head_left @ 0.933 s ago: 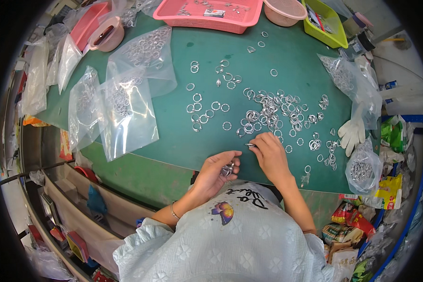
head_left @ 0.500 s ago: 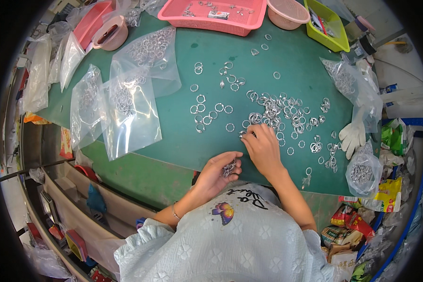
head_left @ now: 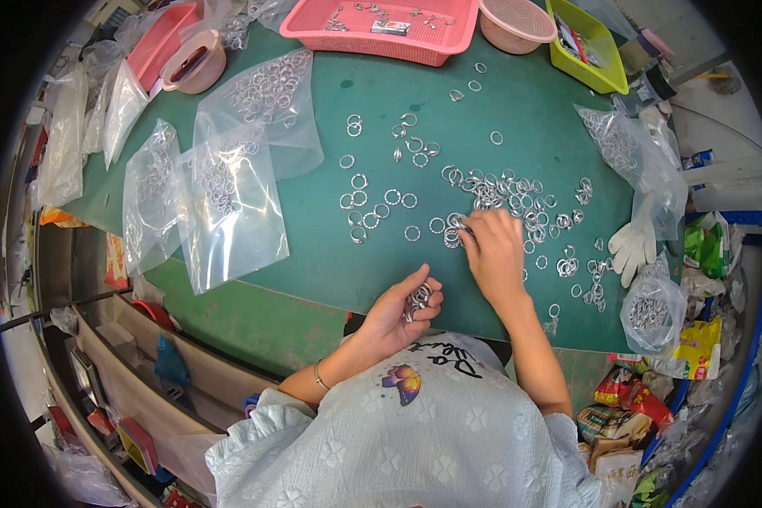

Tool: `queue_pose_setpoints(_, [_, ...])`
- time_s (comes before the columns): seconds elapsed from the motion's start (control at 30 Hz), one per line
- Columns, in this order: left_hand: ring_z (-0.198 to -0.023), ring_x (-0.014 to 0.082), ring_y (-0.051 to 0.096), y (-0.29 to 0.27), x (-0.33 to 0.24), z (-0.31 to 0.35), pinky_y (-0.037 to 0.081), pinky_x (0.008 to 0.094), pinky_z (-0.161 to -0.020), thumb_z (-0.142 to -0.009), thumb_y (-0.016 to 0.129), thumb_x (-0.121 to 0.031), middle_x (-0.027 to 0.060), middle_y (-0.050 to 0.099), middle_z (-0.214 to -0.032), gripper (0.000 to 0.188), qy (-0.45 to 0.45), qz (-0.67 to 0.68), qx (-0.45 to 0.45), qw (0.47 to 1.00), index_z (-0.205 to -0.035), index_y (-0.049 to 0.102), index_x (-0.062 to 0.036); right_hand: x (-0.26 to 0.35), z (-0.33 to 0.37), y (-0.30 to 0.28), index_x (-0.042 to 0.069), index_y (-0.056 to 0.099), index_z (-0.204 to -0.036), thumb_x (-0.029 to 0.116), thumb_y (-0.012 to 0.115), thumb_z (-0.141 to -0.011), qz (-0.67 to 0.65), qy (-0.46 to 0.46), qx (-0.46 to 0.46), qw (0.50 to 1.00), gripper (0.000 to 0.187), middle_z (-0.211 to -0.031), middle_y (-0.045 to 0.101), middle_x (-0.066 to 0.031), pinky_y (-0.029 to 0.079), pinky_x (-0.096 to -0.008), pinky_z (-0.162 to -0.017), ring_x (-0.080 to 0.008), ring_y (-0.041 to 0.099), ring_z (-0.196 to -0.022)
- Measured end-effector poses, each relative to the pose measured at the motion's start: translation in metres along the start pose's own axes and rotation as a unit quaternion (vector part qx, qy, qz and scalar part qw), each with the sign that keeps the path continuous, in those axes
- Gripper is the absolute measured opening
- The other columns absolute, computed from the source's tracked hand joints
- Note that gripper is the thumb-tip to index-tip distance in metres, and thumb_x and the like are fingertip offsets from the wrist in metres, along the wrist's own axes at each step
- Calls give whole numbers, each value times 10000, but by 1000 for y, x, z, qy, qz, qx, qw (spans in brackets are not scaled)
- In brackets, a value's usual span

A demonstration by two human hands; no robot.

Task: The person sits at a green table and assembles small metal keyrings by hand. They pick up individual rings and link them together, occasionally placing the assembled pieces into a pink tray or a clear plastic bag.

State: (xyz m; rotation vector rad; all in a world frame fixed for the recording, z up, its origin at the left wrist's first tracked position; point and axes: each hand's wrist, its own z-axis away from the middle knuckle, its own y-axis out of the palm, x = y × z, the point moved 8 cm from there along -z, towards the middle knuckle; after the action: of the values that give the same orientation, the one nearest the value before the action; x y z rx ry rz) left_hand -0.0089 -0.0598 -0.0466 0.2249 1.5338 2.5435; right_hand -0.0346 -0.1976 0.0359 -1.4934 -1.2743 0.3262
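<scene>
My left hand [head_left: 402,311] is curled round several silver rings [head_left: 416,300] at the table's near edge, palm turned up. My right hand [head_left: 494,252] reaches over the near side of a loose heap of silver rings [head_left: 516,193]. Its thumb and fingers are bent together at a small cluster of rings [head_left: 454,231], and whether one is pinched between them is hidden. Left of the heap, separate rings [head_left: 393,197] lie in small groups on the green table [head_left: 322,262]. More little ring groups [head_left: 568,267] lie to the right of my right hand.
Clear plastic bags of rings [head_left: 233,203] cover the table's left side. A pink basket [head_left: 381,38], a round pink bowl [head_left: 516,25] and a lime-green tray [head_left: 588,51] stand along the far edge. At right are a white glove [head_left: 632,251] and a bag of rings [head_left: 652,311].
My right hand has moved right and slightly away from me, from the table before the heap onto its near side. My left hand has turned its palm up more, showing the rings.
</scene>
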Motion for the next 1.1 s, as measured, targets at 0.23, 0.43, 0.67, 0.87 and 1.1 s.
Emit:
queue_pose_setpoints(0.23, [-667,103,481,11,-4,-2,365,177,-430,-912,511,-212,59,533,-876,288,35,1,-64,997,-1099,528,5,-69,47,-22,-9,605,-938,12,573,-847,-423,304,-51,852,99,-864,623,-33,419,-218,-695,-101,560,-787])
queue_pose_setpoints(0.43, [-731,105,536,16,-2,-9,397,192,-498,-898,529,-177,38,574,-897,282,39,-61,-63,995,-1121,547,-5,-82,54,-28,-35,596,-949,6,569,-858,-408,322,-70,852,103,-878,621,-47,443,-202,-681,-73,568,-779])
queue_pose_setpoints(0.67, [-829,137,572,13,4,-15,468,211,-579,-908,528,-208,55,594,-952,279,24,-67,-21,997,-1100,560,-9,-82,51,-33,-36,606,-935,-22,594,-822,-335,321,-35,885,114,-932,622,-62,427,-182,-643,-78,566,-750])
queue_pose_setpoints(0.87, [-906,189,607,34,5,-21,538,262,-650,-912,526,-235,84,619,-960,254,39,-64,-116,990,-1040,577,-22,-30,49,-23,-13,614,-974,-25,581,-812,-452,232,119,853,165,-998,613,-85,432,-229,-720,-107,552,-849])
queue_pose_setpoints(1.1, [-778,150,607,27,17,-37,482,224,-546,-916,524,-236,61,608,-860,228,-28,-87,1,996,-961,604,-27,-66,25,-41,9,588,-1001,58,642,-762,83,132,-46,987,250,-980,558,-118,395,-366,-780,-286,488,-941])
